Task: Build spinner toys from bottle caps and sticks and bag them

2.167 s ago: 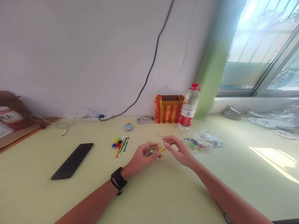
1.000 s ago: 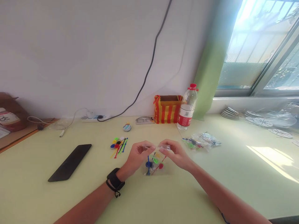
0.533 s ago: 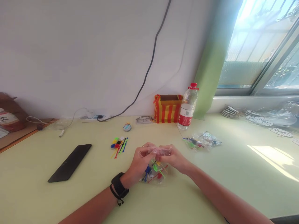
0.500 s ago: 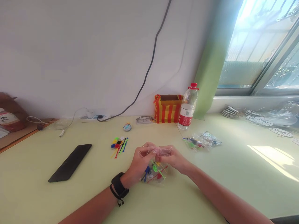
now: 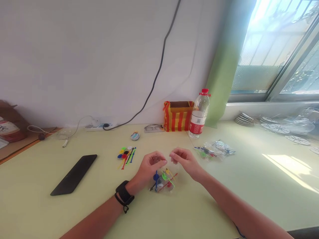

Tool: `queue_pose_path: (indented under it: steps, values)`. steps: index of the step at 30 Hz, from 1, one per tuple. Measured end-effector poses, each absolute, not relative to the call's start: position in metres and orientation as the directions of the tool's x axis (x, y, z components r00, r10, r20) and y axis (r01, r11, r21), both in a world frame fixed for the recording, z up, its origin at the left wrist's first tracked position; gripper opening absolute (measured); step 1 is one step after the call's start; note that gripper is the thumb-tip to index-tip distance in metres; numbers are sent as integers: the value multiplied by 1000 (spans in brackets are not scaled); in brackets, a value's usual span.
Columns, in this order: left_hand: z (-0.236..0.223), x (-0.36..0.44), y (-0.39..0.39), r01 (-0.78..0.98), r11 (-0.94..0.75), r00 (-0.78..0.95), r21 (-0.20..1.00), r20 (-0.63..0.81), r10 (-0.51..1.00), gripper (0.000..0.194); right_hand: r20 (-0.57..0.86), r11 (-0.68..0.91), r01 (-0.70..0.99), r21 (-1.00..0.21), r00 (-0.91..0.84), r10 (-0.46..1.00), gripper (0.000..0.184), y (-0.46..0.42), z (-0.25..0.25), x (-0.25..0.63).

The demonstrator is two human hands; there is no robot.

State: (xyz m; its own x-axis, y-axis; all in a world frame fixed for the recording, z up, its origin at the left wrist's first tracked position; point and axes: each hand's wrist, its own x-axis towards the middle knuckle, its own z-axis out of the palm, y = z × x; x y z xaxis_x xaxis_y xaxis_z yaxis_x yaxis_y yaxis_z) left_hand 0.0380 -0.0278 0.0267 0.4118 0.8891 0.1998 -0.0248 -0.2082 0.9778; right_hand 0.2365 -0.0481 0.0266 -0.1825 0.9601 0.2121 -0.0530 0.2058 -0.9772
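A clear plastic bag point(image 5: 161, 186) holds several small coloured pieces: blue, green, yellow, red, black and white discs and thin arrow-shaped sticks. My left hand point(image 5: 151, 166), with a black watch on its wrist, pinches the bag's upper part between thumb and fingers. The bag hangs below that hand, above or against the table. My right hand point(image 5: 185, 161) is just to the right, its fingers closed together near the bag's top. Whether a bit of the clear film is between those fingertips is too faint to tell.
Loose coloured discs and arrow sticks point(image 5: 127, 156) lie to the left, beyond a black flat slab point(image 5: 74, 174). Filled clear bags point(image 5: 215, 150) lie to the right. Behind stand a striped box point(image 5: 178, 116), a bottle point(image 5: 198, 116), a small round tin point(image 5: 135, 136) and glasses point(image 5: 153, 127).
The bag came into full view between both hands, and its top was bunched and pressed by both. Now my right hand has drawn slightly apart to the right while my left keeps its pinch.
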Motion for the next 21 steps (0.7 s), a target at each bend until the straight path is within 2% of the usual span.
queue_pose_path:
  steps: [3,11,17,21]
  values:
    - [28,39,-29,-23,-184,440,983,175,881,5,241,238,-37,-971,-171,955,34,-48,27,237]
    - [31,37,-31,-173,-69,431,983,138,892,22,249,251,-9,-968,-167,954,35,-45,27,242]
    - [28,34,-29,-164,-107,479,981,174,861,12,242,245,-12,-969,-201,949,35,-47,27,241]
    - [30,33,-29,-144,-68,490,987,130,862,20,249,254,6,-967,-169,954,36,-46,26,244]
